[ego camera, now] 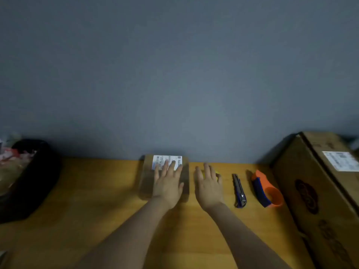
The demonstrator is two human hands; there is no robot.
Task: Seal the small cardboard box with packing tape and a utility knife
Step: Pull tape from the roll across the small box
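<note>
Small cardboard box (147, 177) lies flat at the back edge of the wooden worktop (93, 200), about midway along, against the grey wall (174, 65); a white shipping label (158, 161) sits on its far end. Left hand (168, 186) rests palm-down on the box top, fingers spread and reaching onto the label, gripping nothing. Right hand (208, 186) is just beside the box, flat and relaxed, over something yellow (217, 174) mostly hidden beneath it; whether it touches that, cannot tell. Further right lies a utility knife (240, 191), then an orange and blue tape dispenser (266, 190). A large cardboard carton (318, 191) fills the right edge. A dark bin (33, 177) stands at the left edge, contents blurred.
</note>
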